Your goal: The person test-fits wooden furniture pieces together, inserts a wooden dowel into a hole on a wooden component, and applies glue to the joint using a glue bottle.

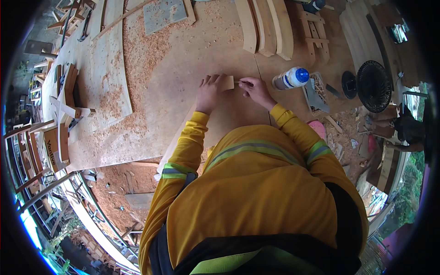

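Observation:
My left hand (210, 94) is closed over a small pale wooden block (227, 83) on the wooden worktable (183, 82). To its right, my right hand (257, 91) pinches a thin dark stick-like thing (238, 82), its tip touching or almost touching the block's right end. Its exact kind is too small to make out. A white bottle with a blue cap (290, 79) lies or leans just right of my right hand; which of these I cannot tell.
Curved wooden pieces (263, 27) lie at the back. A grey board (165, 16) and wood shavings (153, 50) cover the left rear. On the right are a tray of small pieces (316, 94) and a black fan (374, 86). Another person (410, 128) is at far right.

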Demonstrator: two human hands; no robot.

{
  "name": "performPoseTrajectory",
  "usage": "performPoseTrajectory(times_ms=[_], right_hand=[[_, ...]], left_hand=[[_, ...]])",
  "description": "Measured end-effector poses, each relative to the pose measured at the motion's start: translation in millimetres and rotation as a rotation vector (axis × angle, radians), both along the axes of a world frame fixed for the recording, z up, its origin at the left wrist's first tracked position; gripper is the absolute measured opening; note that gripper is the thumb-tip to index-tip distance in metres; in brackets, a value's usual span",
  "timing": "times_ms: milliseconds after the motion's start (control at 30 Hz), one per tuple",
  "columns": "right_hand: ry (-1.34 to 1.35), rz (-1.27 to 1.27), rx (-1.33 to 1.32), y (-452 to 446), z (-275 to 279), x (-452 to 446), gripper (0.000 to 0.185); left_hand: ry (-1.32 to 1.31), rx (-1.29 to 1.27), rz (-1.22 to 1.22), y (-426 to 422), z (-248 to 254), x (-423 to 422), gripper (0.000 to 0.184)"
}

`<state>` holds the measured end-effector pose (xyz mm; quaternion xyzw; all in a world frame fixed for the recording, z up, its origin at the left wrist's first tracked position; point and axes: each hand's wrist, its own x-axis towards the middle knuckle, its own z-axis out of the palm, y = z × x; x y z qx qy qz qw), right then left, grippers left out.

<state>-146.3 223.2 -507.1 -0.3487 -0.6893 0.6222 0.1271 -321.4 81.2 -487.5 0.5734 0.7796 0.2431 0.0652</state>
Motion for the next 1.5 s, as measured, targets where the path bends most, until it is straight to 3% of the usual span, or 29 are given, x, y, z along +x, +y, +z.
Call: performPoseTrajectory(times_ms=[233, 433, 1033, 1133, 1367, 1500], right_hand=[[0.05, -0.094, -0.202, 7.5, -12.3, 31.3, 0.027], [0.021, -0.099, -0.224, 3.5, -0.1, 22.2, 0.028], [-0.052, 0.002, 0.054, -8.2, -1.2, -6.2, 0.037], [-0.015, -0.027, -0.018, -8.1, 0.7, -5.3, 0.038], [-0.055, -0.003, 0.002, -12.1, 12.6, -3.3, 0.028], [-0.044, 0.163, 0.108, -4.4, 5.9, -5.0, 0.035]], left_hand=[[-0.033, 0.005, 0.004, -0.9, 2.4, 0.7, 0.061], [-0.002, 0.004, -0.01, -0.1, -6.5, -3.2, 0.061], [-0.003, 0.018, -0.027, -0.3, -5.7, -4.0, 0.061], [0.0, 0.03, -0.021, -1.0, -7.3, -4.5, 0.06], [-0.046, 0.014, -0.016, 7.4, 13.4, 6.4, 0.056], [-0.005, 0.027, -0.021, 5.4, 13.0, 2.8, 0.057]])
